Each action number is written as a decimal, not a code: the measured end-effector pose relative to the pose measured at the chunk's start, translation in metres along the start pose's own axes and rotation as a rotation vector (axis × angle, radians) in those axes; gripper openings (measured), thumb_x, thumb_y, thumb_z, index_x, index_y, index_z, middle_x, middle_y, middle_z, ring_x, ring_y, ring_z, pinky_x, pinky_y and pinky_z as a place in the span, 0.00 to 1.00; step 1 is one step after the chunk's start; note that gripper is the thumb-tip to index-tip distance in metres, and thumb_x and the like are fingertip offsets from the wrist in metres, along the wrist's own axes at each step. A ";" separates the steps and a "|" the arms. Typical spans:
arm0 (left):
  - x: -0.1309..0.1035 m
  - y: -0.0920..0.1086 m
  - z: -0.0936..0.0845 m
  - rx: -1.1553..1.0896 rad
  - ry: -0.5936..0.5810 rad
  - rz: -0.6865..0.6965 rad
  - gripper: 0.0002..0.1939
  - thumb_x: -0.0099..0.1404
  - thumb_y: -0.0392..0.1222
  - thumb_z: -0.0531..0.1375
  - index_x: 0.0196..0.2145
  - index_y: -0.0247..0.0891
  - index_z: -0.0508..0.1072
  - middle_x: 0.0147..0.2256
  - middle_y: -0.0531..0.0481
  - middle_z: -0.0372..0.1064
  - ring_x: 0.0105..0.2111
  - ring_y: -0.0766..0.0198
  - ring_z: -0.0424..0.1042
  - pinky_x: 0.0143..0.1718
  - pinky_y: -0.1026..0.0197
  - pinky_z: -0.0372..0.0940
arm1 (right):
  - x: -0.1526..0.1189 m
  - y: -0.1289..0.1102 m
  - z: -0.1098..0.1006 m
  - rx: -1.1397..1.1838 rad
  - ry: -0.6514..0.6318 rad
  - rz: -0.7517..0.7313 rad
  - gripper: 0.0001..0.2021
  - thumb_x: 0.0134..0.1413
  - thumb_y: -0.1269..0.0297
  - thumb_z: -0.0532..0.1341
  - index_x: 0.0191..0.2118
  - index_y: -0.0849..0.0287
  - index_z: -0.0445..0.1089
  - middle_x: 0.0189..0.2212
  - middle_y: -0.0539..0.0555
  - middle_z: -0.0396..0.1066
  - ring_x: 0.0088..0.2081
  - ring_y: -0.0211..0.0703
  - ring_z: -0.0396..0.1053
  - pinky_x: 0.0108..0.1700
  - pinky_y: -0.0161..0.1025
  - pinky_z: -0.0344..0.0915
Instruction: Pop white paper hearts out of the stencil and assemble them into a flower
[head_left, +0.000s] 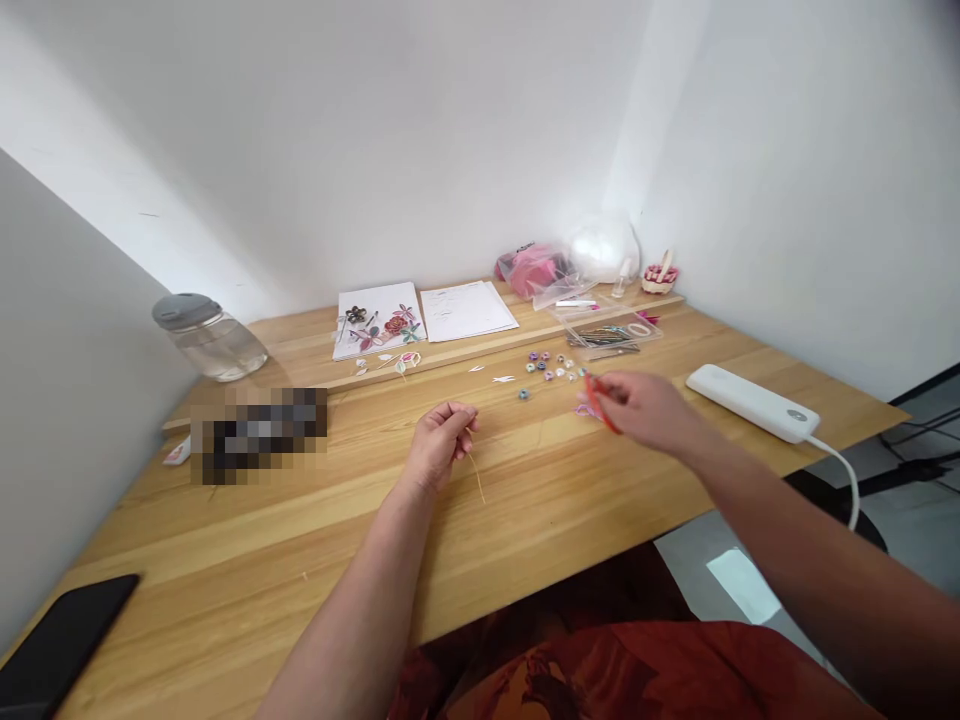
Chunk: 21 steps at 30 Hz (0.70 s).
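My left hand (444, 442) is closed in a pinch above the middle of the table, on a thin yellow thread (477, 478). The thread's loose end hangs down to the right of the fingers. My right hand (641, 408) grips a small tool with an orange-red handle (602, 404); its working end is too small to make out. Just left of and beyond that hand lie several coloured beads (541, 366). A bluish bead (523, 395) sits a little apart, nearer to me. A purple cord (587, 411) lies on the table below the tool.
Behind are flower-shaped pieces on a white sheet (345, 345), more paper (469, 310), a clear tray of tools (611, 335), bags (536, 270) and a small basket (660, 275). A water jug (217, 345) and phone (67, 640) stand left; a white power strip (750, 402) lies right.
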<state>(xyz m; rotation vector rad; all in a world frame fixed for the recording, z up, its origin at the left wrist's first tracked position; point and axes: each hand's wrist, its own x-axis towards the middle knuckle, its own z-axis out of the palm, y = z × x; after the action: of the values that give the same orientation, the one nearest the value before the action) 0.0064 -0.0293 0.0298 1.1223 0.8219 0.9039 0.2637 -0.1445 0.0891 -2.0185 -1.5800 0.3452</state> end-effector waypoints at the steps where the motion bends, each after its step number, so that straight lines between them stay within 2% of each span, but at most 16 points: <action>1: 0.000 -0.001 0.000 0.000 0.010 -0.003 0.16 0.51 0.48 0.69 0.26 0.35 0.68 0.24 0.54 0.70 0.14 0.77 0.59 0.13 0.70 0.47 | 0.006 0.014 -0.014 -0.106 0.033 0.065 0.18 0.56 0.46 0.58 0.27 0.56 0.68 0.21 0.50 0.69 0.23 0.40 0.63 0.26 0.37 0.52; 3: 0.001 -0.002 0.000 -0.001 0.028 -0.005 0.16 0.51 0.48 0.69 0.27 0.35 0.68 0.23 0.55 0.69 0.14 0.77 0.59 0.13 0.71 0.47 | 0.019 0.043 -0.035 -0.344 0.031 0.173 0.18 0.54 0.49 0.59 0.22 0.56 0.64 0.19 0.52 0.67 0.21 0.41 0.61 0.26 0.39 0.50; 4: 0.001 -0.003 -0.001 -0.002 0.036 -0.007 0.17 0.51 0.48 0.69 0.27 0.35 0.69 0.23 0.55 0.69 0.14 0.76 0.59 0.13 0.71 0.47 | 0.025 0.056 -0.041 -0.447 -0.014 0.218 0.18 0.54 0.50 0.59 0.21 0.56 0.63 0.18 0.52 0.66 0.21 0.42 0.60 0.26 0.40 0.49; 8: 0.002 -0.004 -0.001 0.002 0.063 -0.009 0.18 0.50 0.49 0.70 0.29 0.34 0.70 0.22 0.55 0.68 0.14 0.76 0.59 0.13 0.71 0.47 | 0.045 0.090 -0.040 -0.633 -0.189 0.385 0.18 0.54 0.51 0.59 0.20 0.56 0.62 0.20 0.57 0.67 0.23 0.45 0.64 0.26 0.41 0.50; 14: 0.003 -0.005 -0.001 0.027 0.094 -0.022 0.19 0.49 0.50 0.70 0.30 0.34 0.70 0.22 0.55 0.67 0.15 0.76 0.59 0.14 0.71 0.47 | 0.059 0.089 -0.035 -0.644 -0.179 0.399 0.18 0.58 0.54 0.56 0.23 0.60 0.68 0.25 0.66 0.70 0.31 0.54 0.69 0.30 0.44 0.54; 18: 0.003 -0.006 0.000 0.040 0.105 -0.019 0.19 0.50 0.51 0.70 0.29 0.35 0.69 0.22 0.55 0.67 0.15 0.76 0.59 0.14 0.72 0.48 | 0.056 0.085 -0.043 -0.631 -0.136 0.403 0.16 0.58 0.55 0.56 0.25 0.59 0.71 0.26 0.64 0.72 0.31 0.55 0.70 0.30 0.43 0.56; 19: 0.003 -0.006 0.000 0.049 0.108 -0.016 0.19 0.50 0.51 0.69 0.29 0.35 0.69 0.22 0.55 0.67 0.15 0.76 0.59 0.14 0.72 0.48 | 0.054 0.084 -0.044 -0.610 -0.102 0.383 0.16 0.58 0.54 0.55 0.26 0.58 0.71 0.26 0.63 0.72 0.31 0.55 0.70 0.30 0.43 0.56; 21: 0.003 -0.008 0.001 0.069 0.110 -0.008 0.19 0.51 0.52 0.69 0.29 0.35 0.69 0.22 0.55 0.66 0.15 0.75 0.59 0.14 0.71 0.49 | 0.046 0.082 -0.043 -0.490 -0.007 0.234 0.16 0.58 0.53 0.57 0.27 0.58 0.73 0.26 0.62 0.73 0.30 0.54 0.71 0.30 0.43 0.58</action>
<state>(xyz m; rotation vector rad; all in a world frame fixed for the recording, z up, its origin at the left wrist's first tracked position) 0.0097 -0.0283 0.0222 1.1361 0.9530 0.9429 0.3653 -0.1248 0.0843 -2.5848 -1.5423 0.0471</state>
